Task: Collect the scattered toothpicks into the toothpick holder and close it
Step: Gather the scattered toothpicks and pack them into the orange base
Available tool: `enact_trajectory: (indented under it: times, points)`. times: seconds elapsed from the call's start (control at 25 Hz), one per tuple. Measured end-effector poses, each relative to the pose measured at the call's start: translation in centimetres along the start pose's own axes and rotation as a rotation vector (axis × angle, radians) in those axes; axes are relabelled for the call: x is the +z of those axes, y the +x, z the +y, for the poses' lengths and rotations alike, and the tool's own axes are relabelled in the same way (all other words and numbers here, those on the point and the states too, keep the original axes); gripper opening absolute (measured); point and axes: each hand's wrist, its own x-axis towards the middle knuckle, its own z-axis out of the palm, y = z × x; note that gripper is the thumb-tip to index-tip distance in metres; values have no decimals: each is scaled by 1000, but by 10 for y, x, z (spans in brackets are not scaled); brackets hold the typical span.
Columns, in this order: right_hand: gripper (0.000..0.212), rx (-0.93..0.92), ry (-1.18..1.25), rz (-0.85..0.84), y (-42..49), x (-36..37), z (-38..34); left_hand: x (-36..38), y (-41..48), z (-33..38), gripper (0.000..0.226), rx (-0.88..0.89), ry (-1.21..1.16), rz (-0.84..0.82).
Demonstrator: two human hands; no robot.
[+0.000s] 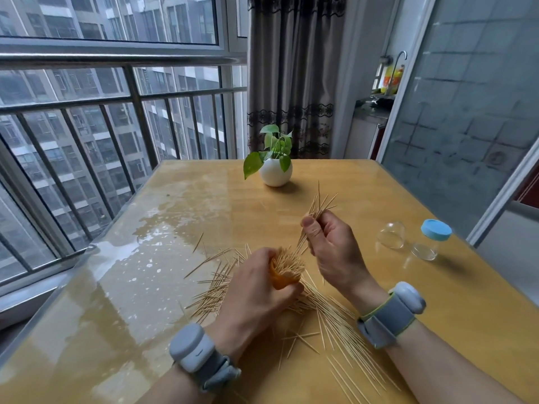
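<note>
My left hand (256, 293) grips an orange toothpick holder (281, 279), tilted toward me and packed with toothpicks whose tips stick out. My right hand (332, 246) holds a loose bunch of toothpicks (319, 207) just above and right of the holder; their tips fan upward and the lower ends point toward the holder's mouth. Many scattered toothpicks (329, 325) lie on the wooden table (437, 330) under and around both hands. A clear dome-shaped lid (390, 235) lies on the table to the right.
A small clear jar with a blue cap (431, 239) stands beside the clear lid at the right. A white round vase with a green plant (275, 170) sits at the table's far middle. A window with railings runs along the left.
</note>
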Motion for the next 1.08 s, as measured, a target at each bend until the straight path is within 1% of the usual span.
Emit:
enact_trajectory:
  times: [0.08,0.24,0.44,0.52,0.64,0.76,0.84,0.88,1.0,1.08]
  points:
    - [32,-42,-65,6,-7,9,3,0,0,1,65,7,-10,0]
    - [28,-68,-162,-110,-13,12,8,-2,0,1,57,-8,-10,41]
    - [26,-19,-142,-133,-11,5,8,-2,-1,-2,57,29,1,62]
    - [20,29,-120,-150,-8,1,9,-2,-1,-3,56,52,12,69]
    - [11,55,-133,-254,-5,-6,8,-4,-2,-3,56,58,18,72]
    - [8,36,-150,-322,-5,-8,6,-4,-3,-4,55,58,27,56]
    - [13,24,-160,-340,-6,-6,5,-4,-3,-4,55,70,32,45]
    - [18,19,-171,-334,-7,-5,4,-4,-2,-4,56,76,32,39]
    - [41,15,-230,-239,-7,-6,1,-3,-3,-3,57,104,18,24]
    - [46,-10,-233,-216,-9,-4,-1,-4,-4,-2,55,125,4,1]
